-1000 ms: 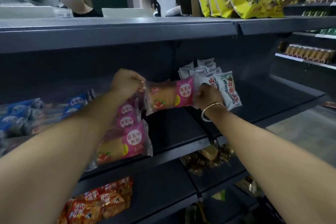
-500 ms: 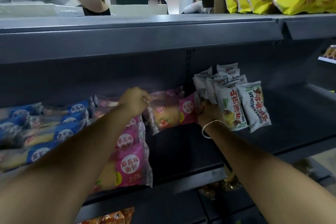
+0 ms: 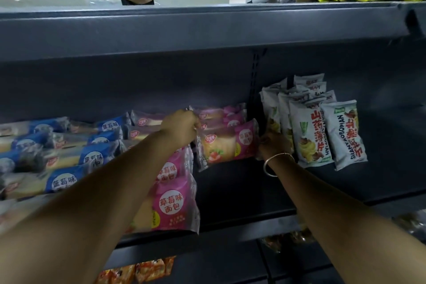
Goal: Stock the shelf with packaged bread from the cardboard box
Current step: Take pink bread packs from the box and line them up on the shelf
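Both hands, left hand (image 3: 181,127) and right hand (image 3: 273,144), are pinching a strawberry bread pack (image 3: 227,143) by its ends, seating it on the shelf (image 3: 242,193); releasing it seems next.

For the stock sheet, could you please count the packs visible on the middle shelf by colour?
Blue packs: at least 7
Pink packs: at least 5
White packs: at least 6
Total: at least 18; rear ones overlap.

Dark shelf (image 3: 230,193) with bread packs (image 3: 175,205), snack bags (image 3: 309,136)
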Tool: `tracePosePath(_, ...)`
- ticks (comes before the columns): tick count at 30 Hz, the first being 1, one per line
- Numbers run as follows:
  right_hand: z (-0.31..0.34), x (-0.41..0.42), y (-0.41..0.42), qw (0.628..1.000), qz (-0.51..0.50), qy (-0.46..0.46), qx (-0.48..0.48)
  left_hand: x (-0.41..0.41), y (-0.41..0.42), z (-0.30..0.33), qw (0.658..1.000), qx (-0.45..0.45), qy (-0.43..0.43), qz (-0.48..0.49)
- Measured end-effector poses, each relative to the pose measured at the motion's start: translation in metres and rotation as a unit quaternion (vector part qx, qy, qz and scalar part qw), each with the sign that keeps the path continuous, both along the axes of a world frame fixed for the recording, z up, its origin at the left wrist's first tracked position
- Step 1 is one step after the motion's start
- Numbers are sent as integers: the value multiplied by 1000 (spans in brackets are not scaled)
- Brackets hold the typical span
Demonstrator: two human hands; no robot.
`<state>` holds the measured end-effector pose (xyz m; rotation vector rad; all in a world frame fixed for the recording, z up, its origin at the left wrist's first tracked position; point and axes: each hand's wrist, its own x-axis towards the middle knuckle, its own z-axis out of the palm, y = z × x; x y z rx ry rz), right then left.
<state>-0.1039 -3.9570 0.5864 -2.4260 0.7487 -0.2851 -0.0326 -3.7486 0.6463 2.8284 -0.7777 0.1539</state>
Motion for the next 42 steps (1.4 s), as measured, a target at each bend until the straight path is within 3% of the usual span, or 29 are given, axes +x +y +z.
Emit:
tracePosePath(14,-2,-4,7,997,19,-41,64,-13,-4,-1,996,73,-27,52)
tracePosePath(22,-4,-10,14,994,2,-54,93,-12,4,-4,998,23,12,53)
tracePosePath(31,1,-27,28,993,-24,-81,78,-29,22,-1,996,-62,-67,10)
tracePosePath(42,13,-103,99,991,-33,-131,-24,-110,86,14,986,-102,-128,3)
